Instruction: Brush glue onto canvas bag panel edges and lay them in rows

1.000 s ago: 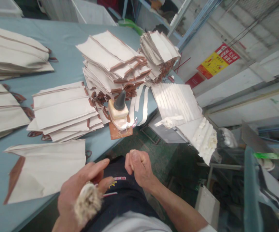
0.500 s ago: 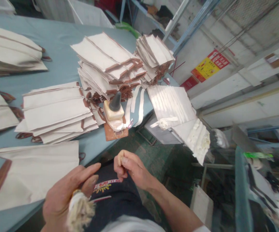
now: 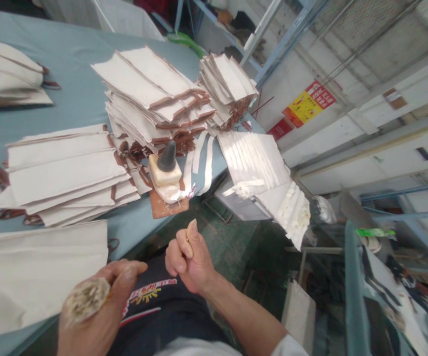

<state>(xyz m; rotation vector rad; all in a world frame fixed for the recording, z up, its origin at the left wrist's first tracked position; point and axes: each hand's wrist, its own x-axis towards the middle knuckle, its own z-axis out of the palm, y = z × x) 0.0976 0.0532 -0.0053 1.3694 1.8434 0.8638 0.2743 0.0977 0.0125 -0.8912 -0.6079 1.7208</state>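
Note:
At the lower left, my left hand (image 3: 99,309) is closed around a short roll with a frayed off-white, brush-like end (image 3: 87,299). That end faces up; the rest is hidden in the palm. Thumb and forefinger point to the right. Near the middle, my right hand (image 3: 190,257) is raised with its fingers curled in and its thumb up; nothing shows in it. Just beyond, at the table edge, a yellowish plastic bottle with a black cone top (image 3: 165,173) stands on a brown patch (image 3: 169,205). A cream cloth piece (image 3: 47,267) lies flat beside my left hand.
On the blue-green table (image 3: 71,79) lie several stacks of cream cloth pieces with brown trim (image 3: 64,170), another tall stack (image 3: 150,84) behind. White strips (image 3: 206,158) hang by the edge. A board with rows of white strips (image 3: 258,158) stands to the right.
My left hand has turned, so the frayed end now faces upward instead of hanging down to the right. My right thumb has lifted from the curled fingers. The whole view has shifted slightly.

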